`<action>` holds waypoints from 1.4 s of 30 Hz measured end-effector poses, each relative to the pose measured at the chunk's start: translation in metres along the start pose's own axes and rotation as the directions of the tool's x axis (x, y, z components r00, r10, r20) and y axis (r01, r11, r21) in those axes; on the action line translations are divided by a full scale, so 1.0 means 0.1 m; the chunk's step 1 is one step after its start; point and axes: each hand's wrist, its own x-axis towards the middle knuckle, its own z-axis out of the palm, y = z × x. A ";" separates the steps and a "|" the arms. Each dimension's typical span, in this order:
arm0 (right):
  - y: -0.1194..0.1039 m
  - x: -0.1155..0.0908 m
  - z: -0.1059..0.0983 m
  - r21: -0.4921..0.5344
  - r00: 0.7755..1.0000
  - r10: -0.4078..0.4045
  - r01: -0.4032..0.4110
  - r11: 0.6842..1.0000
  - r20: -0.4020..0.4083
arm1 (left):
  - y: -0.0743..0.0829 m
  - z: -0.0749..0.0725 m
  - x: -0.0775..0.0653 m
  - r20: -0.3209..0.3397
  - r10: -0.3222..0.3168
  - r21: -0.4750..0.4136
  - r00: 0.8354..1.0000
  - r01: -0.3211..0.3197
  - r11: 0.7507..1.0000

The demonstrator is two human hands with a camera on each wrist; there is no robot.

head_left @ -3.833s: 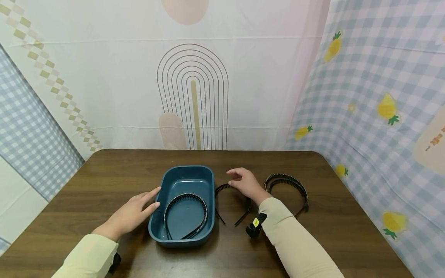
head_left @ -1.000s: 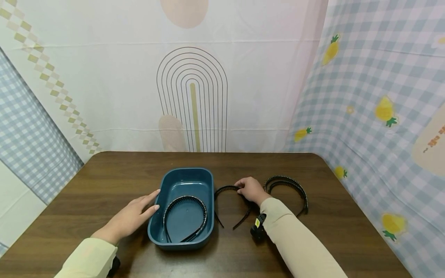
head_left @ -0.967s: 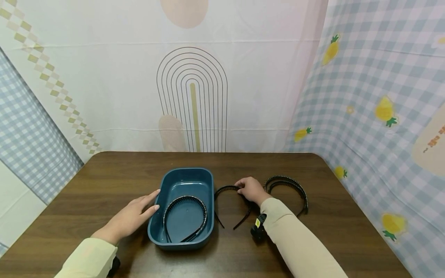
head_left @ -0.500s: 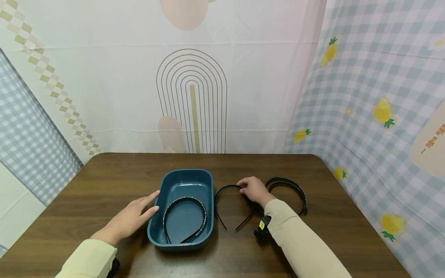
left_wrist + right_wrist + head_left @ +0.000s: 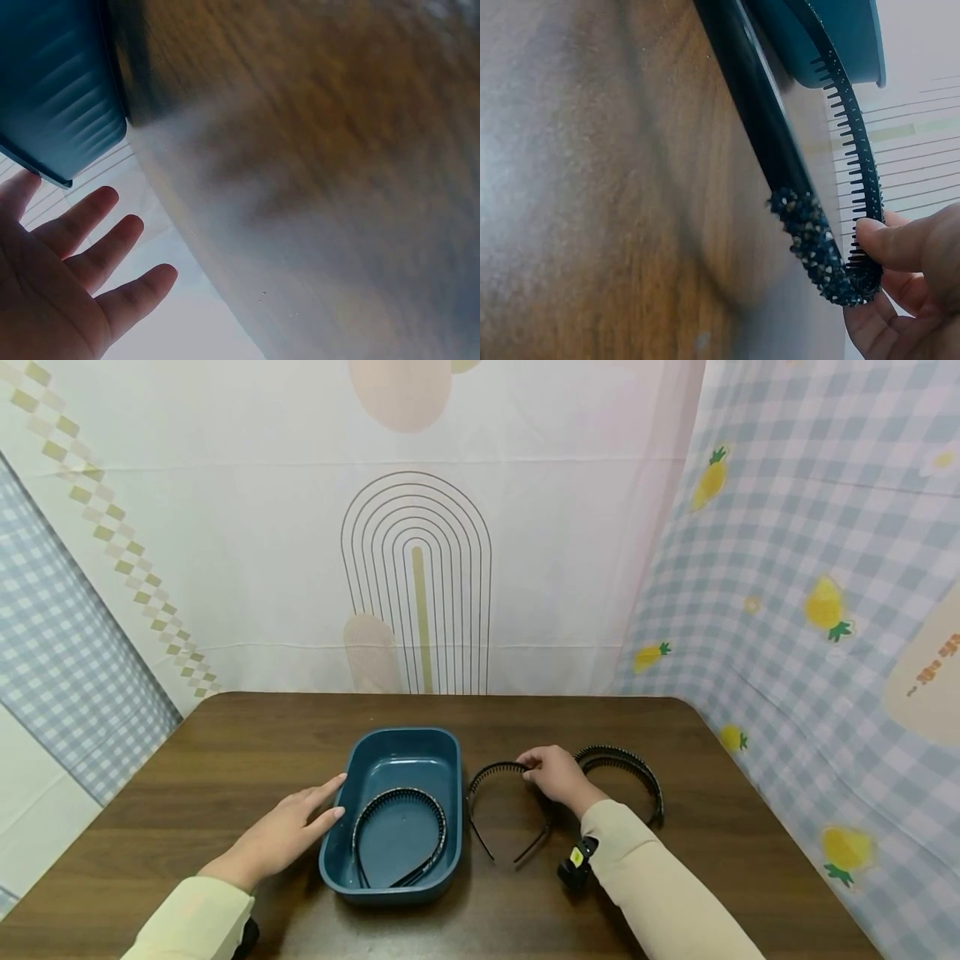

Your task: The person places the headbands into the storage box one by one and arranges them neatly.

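Observation:
My right hand (image 5: 557, 775) pinches a black headband (image 5: 754, 97) near the top of its arch, thumb on one side and fingers on the other. In the right wrist view the band shows comb teeth and a sparkling beaded part, and its shadow lies on the table below it. My left hand (image 5: 281, 835) has its fingers spread, with fingertips at the left rim of a blue tub (image 5: 397, 897). Inside the tub lie dark headbands (image 5: 405, 792), overlapping, toward the near end. The left wrist view shows the left palm (image 5: 37, 292) with nothing in it.
More black headbands (image 5: 641, 768) lie overlapped on the brown wooden table (image 5: 262, 735), right of my right hand and partly behind it. A white patterned cloth (image 5: 570, 568) hangs behind the table, and a checked cloth (image 5: 780, 635) at the right.
My right hand came down onto the headband and took hold of it. Over the last second, hand and headband shifted slightly right and toward me. The left hand stays at the tub.

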 end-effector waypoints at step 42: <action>-0.11 -0.25 -0.42 0.187 0.990 0.101 -0.082 0.979 -0.095 | -0.01 0.02 0.00 0.011 -0.019 -0.003 1.000 0.019 1.000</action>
